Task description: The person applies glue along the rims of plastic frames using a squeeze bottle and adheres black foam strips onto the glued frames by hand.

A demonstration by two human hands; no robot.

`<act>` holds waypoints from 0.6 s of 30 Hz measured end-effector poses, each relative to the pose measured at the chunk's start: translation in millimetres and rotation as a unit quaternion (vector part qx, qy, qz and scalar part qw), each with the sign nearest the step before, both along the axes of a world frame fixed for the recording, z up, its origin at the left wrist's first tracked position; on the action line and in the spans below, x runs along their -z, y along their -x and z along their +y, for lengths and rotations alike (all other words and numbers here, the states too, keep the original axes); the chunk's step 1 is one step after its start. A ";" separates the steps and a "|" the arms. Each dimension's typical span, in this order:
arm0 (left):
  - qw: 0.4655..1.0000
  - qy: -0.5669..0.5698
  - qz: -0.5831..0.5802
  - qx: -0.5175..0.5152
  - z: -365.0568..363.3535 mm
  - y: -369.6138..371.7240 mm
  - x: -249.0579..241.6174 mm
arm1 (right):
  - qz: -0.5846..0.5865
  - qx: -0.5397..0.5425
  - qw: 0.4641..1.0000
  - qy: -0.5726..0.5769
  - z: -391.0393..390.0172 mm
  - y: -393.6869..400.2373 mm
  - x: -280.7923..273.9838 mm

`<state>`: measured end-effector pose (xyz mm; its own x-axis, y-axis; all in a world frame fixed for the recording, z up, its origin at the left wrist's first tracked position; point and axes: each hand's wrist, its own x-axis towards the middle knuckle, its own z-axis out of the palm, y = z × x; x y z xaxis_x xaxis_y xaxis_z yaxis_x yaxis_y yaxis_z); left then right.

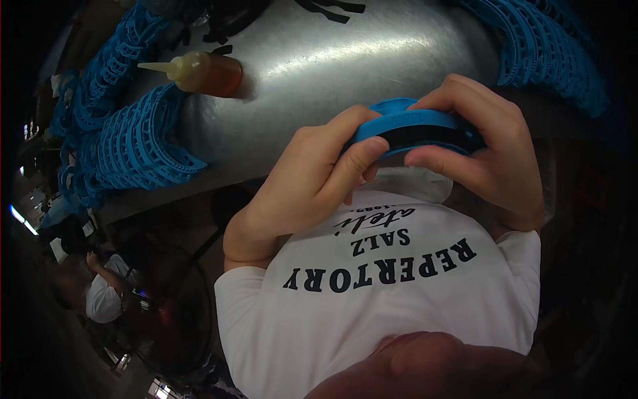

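Observation:
A curved blue plastic piece (420, 120) with raised lettering is held between my two hands above the table's near edge. Along its near side runs a black strip (425, 137). My left hand (312, 166) pinches the left end, its thumb on the black strip and the fingers behind. My right hand (492, 136) is closed around the right end, fingers over the top and the thumb below. Some fingertips of both hands are hidden behind the piece.
A metal table (299, 80) lies ahead. On it a squeeze bottle of amber liquid (206, 74) lies on its side. Stacked blue plastic frames (136, 143) stand left, with more blue frames (548, 53) right. Black strips (332, 9) lie at the back. Another person (103, 296) is at far left.

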<state>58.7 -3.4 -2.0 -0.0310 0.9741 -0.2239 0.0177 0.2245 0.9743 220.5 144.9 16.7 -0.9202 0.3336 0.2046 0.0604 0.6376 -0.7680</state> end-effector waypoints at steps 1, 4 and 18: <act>1.000 0.004 0.000 0.007 0.2 0.4 -0.8 | -0.001 0.002 1.000 0.000 -1.3 1.2 -2.8; 0.998 -0.028 -0.053 0.019 -1.0 0.1 -1.2 | -0.097 -0.017 0.995 -0.027 -6.4 3.6 -10.4; 0.992 0.002 -0.119 0.036 -1.6 4.1 -1.9 | -0.034 0.024 0.942 0.332 9.6 -16.5 1.6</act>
